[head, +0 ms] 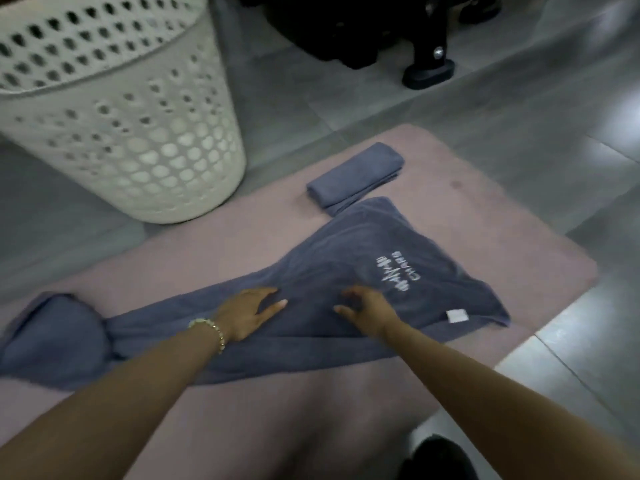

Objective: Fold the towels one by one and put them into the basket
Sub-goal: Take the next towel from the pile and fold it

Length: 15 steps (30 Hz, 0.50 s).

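Currently the towel point(311, 289) lies half-spread across the mat point(207, 244), one end bunched; seemingly soft, limp and light, it is probably best taken by its corners. Left hand point(247, 311) presses flat on its middle; right hand point(367, 306) rests alongside, half curled, grip unclear. Folded towel point(356, 174) and basket point(138, 133) stand beyond

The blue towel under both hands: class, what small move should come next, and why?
Probably slide the left hand out to the bunched end and pull it flat. It and the right hand rest on the middle of the blue towel, whose right part lies spread on the pink mat while that end is crumpled, so an even fold looks hard yet.
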Each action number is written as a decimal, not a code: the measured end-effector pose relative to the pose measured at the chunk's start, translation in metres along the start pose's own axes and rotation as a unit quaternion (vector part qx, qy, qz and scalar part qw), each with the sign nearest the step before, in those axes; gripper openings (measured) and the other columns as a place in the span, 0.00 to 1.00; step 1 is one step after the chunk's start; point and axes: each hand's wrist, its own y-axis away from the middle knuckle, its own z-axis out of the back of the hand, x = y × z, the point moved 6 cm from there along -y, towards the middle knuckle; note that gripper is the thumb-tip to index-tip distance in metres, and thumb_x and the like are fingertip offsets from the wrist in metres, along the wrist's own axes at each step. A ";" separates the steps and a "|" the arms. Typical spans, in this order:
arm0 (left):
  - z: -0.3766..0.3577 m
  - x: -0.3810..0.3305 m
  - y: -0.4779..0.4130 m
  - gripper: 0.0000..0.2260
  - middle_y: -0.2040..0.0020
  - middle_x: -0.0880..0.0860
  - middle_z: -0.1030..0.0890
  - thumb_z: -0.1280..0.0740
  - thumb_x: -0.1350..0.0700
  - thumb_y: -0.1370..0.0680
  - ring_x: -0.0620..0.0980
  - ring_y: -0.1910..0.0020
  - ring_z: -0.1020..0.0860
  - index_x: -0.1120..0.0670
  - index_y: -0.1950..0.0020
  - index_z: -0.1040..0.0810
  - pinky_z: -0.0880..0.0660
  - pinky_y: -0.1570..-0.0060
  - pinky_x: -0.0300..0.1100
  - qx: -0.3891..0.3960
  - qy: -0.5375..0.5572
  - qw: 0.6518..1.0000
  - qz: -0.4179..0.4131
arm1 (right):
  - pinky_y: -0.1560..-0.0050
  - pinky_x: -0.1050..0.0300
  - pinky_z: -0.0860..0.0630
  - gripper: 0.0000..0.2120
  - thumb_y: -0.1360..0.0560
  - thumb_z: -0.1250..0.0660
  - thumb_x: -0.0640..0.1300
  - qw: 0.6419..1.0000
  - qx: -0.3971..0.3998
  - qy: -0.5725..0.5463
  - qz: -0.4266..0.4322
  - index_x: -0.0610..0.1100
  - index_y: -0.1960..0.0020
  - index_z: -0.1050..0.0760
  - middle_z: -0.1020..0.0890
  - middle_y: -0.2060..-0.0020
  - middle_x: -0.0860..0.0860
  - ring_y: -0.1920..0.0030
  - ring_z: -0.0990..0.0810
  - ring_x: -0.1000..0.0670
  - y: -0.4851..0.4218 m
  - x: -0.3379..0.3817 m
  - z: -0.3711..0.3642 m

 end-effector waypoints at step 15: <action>-0.021 0.231 0.221 0.23 0.32 0.48 0.31 0.45 0.45 0.20 0.48 0.32 0.33 0.54 0.28 0.34 0.41 0.34 0.36 -0.227 0.295 0.902 0.219 | 0.51 0.56 0.30 0.19 0.30 0.32 0.63 0.984 0.167 0.054 0.040 0.51 0.65 0.33 0.27 0.65 0.54 0.57 0.25 0.51 0.021 0.155 -0.191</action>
